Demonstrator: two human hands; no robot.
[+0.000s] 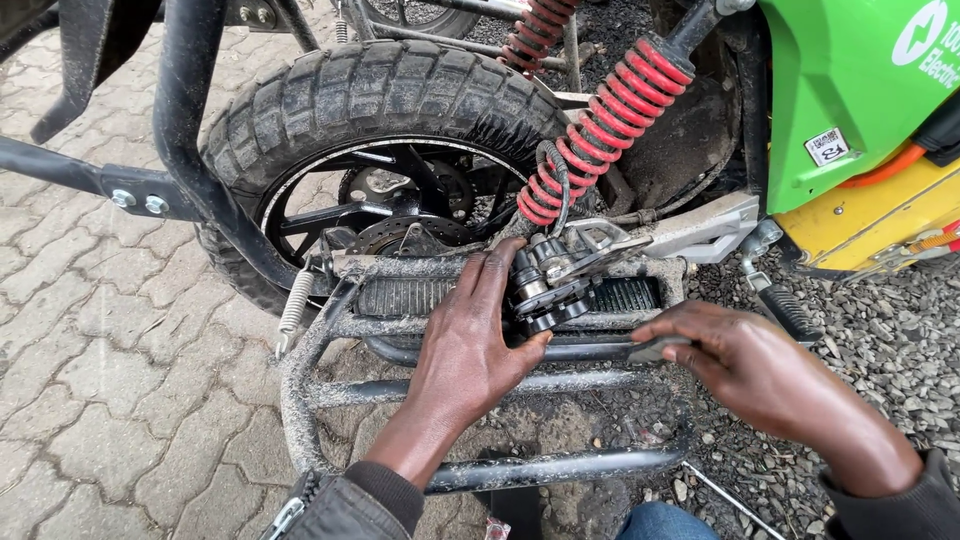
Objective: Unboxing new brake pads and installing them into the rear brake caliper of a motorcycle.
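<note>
Rear wheel (330, 100): knobby tyre, black spokes, brake disc behind; biggest thing in view. Lower part hidden behind frame tubes.
Green body panel (850, 90): top right, cut off by frame edge; yellow panel (880, 215) below it w/ orange cable. Nothing seen inside either, both closed.
Mud-caked frame (330, 390): grey tubes under my hands, crusted w/ dry dirt; acts like a rack round the footrest area, holds only the chain bunch + dirt. Lower bar runs out of sight near my knee.
Black crash bar (185, 110): left, bolted bracket, top cut off.
Red shock springs (600, 130): two coils, upper right of wheel; 2nd one mostly out of frame at top.
Paving/gravel: brick pavers left, loose gravel (880, 340) right.
My left hand (470, 340): fingers stretched up, pressed flat on frame, fingertips touching the chain bunch; thumb hooked under it from the right. Loosely cupping, not clenched.
My right hand (750, 360): curled round a dark tool handle (655, 348), gripping it; tool shaft (590, 350) runs left to just below the chain. Tip hidden behind my left thumb, can't tell tool type.
Chain bunch (545, 290): greasy black roller chain folded up, sits mid-frame betw. ribbed footrest pads (405, 295), just under silver bracket (600, 240). How it's attached: can't make out.
Small spring (293, 305): pale coil, left of frame.
</note>
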